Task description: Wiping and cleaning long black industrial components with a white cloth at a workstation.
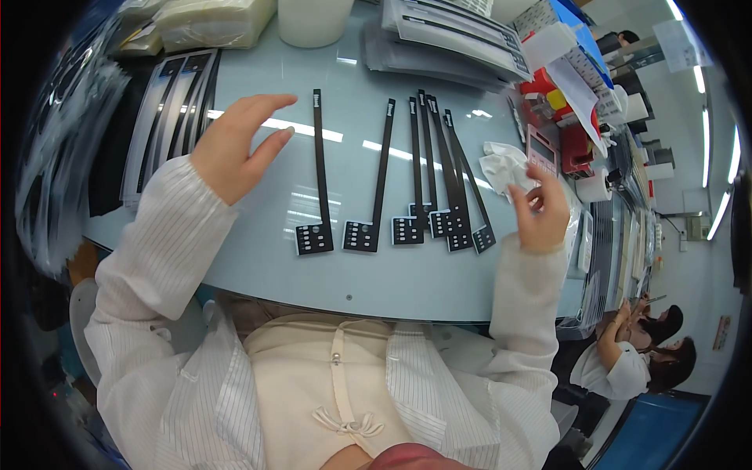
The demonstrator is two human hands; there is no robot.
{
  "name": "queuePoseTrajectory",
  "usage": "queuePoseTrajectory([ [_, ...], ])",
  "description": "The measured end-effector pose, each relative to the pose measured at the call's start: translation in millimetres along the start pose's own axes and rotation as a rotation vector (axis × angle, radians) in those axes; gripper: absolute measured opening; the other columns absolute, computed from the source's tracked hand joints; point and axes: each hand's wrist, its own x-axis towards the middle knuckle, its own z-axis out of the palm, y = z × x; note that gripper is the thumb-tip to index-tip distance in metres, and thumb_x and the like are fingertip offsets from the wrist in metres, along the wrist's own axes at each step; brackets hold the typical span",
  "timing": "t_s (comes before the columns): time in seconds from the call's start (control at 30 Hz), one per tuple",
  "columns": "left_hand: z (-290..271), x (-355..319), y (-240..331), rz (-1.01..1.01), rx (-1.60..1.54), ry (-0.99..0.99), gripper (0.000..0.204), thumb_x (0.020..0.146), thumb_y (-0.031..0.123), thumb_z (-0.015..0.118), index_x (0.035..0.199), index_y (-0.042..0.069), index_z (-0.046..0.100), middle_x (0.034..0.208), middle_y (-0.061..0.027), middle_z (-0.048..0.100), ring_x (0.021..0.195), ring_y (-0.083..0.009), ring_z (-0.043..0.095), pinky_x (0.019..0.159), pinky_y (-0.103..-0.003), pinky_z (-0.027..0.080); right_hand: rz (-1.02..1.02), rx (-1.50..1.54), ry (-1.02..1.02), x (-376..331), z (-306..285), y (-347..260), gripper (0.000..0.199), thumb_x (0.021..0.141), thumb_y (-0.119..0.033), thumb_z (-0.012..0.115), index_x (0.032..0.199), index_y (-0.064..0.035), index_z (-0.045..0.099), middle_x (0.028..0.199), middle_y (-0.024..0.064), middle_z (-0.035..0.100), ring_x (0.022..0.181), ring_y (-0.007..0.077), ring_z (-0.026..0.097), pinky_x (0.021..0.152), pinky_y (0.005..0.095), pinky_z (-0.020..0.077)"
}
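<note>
Flat black L-shaped strips with small white-marked panels at their near ends lie on the glass-topped table. One black strip [320, 176] is by itself at the left, and a second black strip [381, 176] lies beside it. Further right, several more strips [450, 176] overlap in a fan. My left hand [239, 149] hovers left of the first strip, thumb and forefinger apart, holding nothing. My right hand [542, 210] is right of the fan with its fingers curled in a pinch, beside a crumpled white tissue [503, 166]. Whatever its fingertips hold is too small to make out.
Clear sheets with black strips [168, 117] lie at the left, near hanging plastic film [66, 149]. Stacked sheets [450, 47], a white bucket [315, 19] and a wrapped bundle [215, 23] stand at the back. A pink calculator [543, 149] lies right. Two people sit beyond.
</note>
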Motion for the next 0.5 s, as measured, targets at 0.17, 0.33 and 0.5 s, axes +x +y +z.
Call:
queuePoseTrajectory([
  [0.17, 41, 31, -26, 0.096, 0.051, 0.019, 0.051, 0.086, -0.004, 0.048, 0.136, 0.004, 0.041, 0.127, -0.0184, 0.052, 0.119, -0.0339, 0.048, 0.103, -0.040, 0.039, 0.296, -0.005, -0.081, 14, 33, 54, 0.052, 0.076, -0.013, 0.076, 0.125, -0.0097, 0.060, 0.094, 0.0091, 0.059, 0.066, 0.0135, 0.053, 0.060, 0.0281, 0.0445],
  [0.33, 45, 48, -48, -0.109, -0.151, 0.003, 0.056, 0.086, -0.004, 0.045, 0.140, 0.010, 0.039, 0.121, -0.0123, 0.060, 0.114, -0.0315, 0.053, 0.101, -0.039, 0.040, 0.162, -0.129, -0.103, 18, 60, 91, 0.037, 0.079, -0.009, 0.071, 0.115, -0.0088, 0.064, 0.085, 0.0078, 0.056, 0.068, 0.0159, 0.054, 0.060, 0.0278, 0.0440],
  [0.5, 43, 43, -43, -0.072, -0.128, -0.034, 0.051, 0.089, -0.003, 0.043, 0.138, 0.011, 0.041, 0.119, -0.0118, 0.060, 0.112, -0.0297, 0.055, 0.097, -0.038, 0.044, 0.084, 0.003, -0.026, 31, 31, 102, 0.024, 0.083, -0.002, 0.066, 0.106, -0.0023, 0.066, 0.091, 0.0050, 0.062, 0.078, 0.0137, 0.058, 0.069, 0.0248, 0.0455],
])
